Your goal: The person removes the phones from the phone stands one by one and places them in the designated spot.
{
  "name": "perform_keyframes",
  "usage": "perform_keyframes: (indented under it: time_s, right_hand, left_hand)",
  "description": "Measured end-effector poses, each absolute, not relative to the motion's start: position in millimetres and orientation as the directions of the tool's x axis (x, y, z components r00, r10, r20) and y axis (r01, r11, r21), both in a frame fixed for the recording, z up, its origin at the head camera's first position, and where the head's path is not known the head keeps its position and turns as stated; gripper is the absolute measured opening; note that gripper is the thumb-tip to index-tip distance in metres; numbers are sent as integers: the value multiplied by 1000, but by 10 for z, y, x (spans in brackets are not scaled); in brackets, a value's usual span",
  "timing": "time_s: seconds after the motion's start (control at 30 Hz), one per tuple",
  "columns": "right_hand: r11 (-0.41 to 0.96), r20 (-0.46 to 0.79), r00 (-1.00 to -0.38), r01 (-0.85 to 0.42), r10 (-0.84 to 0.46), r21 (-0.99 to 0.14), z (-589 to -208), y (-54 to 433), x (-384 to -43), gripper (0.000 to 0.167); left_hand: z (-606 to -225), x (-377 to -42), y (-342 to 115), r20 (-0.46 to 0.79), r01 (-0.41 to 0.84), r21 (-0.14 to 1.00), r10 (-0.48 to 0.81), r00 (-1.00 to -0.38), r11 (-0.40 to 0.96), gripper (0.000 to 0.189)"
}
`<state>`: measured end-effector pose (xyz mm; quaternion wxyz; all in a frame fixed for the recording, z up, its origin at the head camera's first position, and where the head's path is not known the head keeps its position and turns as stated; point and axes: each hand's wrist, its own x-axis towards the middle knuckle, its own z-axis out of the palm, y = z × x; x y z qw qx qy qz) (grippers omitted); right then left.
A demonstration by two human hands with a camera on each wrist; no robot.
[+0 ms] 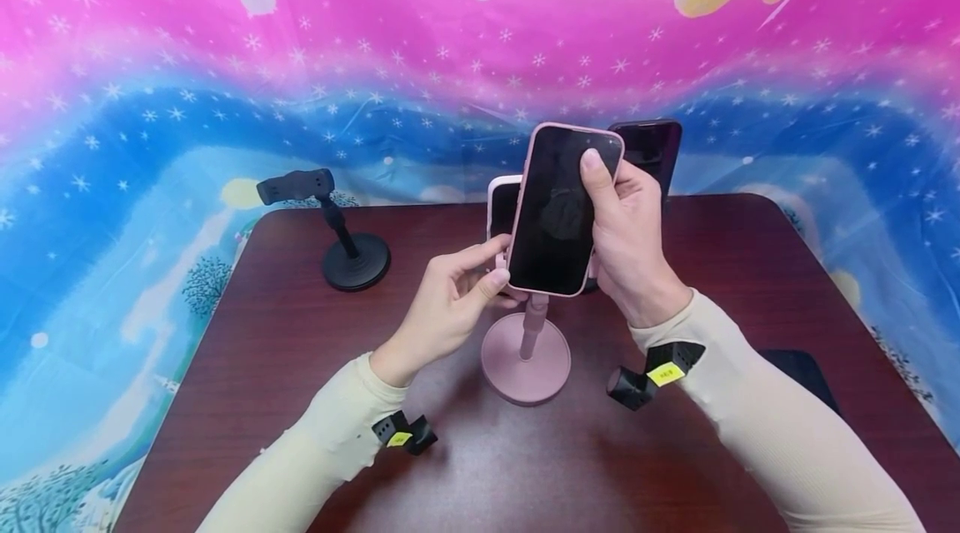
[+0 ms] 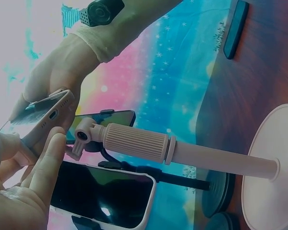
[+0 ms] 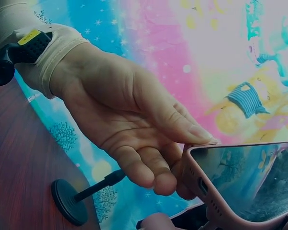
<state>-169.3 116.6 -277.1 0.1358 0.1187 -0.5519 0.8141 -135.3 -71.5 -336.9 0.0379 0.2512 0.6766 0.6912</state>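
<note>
Head view: a pink-cased, round-cornered phone with a glossy black screen (image 1: 551, 225) is tilted, its top leaning toward one o'clock. The right hand (image 1: 633, 241) grips it from three o'clock, thumb flat on the glass, fingers mostly hidden behind. The left hand (image 1: 450, 291) pinches its corner at seven o'clock. Below, at six o'clock, a dusty-pink stand with a smooth disc base (image 1: 527, 350) rises from a reddish-brown, wood-grained table (image 1: 247, 366); the phone hides its top. A white-cased phone (image 1: 502, 212) peeks out at nine o'clock, largely covered, and a dark phone (image 1: 652, 151) at two o'clock. A matt black round-based stand (image 1: 354, 260) lies at ten o'clock from the pink one. A dark flat slab at four o'clock (image 1: 798, 375) is partly behind the sleeve.

Left wrist view: the pink stand's ribbed collar (image 2: 137, 143) runs across the centre, its base cut off at three o'clock. The phone's end shows a small port at nine o'clock; whether it touches the stand's clamp is unclear.

Right wrist view: the phone, cut off at four o'clock, reflects the patterned cloth (image 3: 149, 52). The left hand's thumb meets its corner; some fingertips are hidden.
</note>
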Motion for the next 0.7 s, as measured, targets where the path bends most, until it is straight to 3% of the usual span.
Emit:
perform_keyframes:
  time_s: [0.33,0.7]
  right_hand:
    - [-252,301,-952,-303,46,-919,-2703,1209,-1716,26]
    - [-301,306,-950,-312,66,-901,-2692,1201,-1699,25]
  left_hand:
    - [-3379,-1349,-722,293,276,956,384,-876,-100,48]
    - [-3397,-1346,-705,296,272,955,377,-877,-117,47]
